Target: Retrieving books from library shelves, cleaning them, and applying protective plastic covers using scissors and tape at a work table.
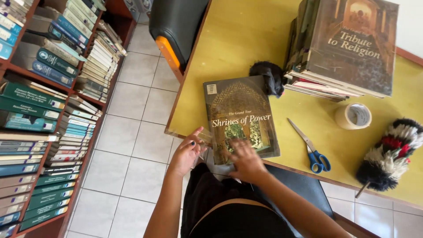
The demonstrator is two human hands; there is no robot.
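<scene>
A large hardcover book (pixel 240 112) with an ornate arch on its dark cover lies flat at the near corner of a yellow-green table (pixel 229 39). My left hand (pixel 187 154) pinches a strip of clear tape (pixel 203 137) at the book's lower left corner. My right hand (pixel 244 161) presses flat on the lower part of the cover, its fingers spread and blurred.
Blue-handled scissors (pixel 310 150) lie right of the book, a tape roll (pixel 353 116) beyond them, a striped duster (pixel 390 152) at the far right. A stack of large books (pixel 348 44) and a black cloth (pixel 269 76) sit behind. Bookshelves (pixel 44 101) line the left; a black chair (pixel 176 22) stands by the table.
</scene>
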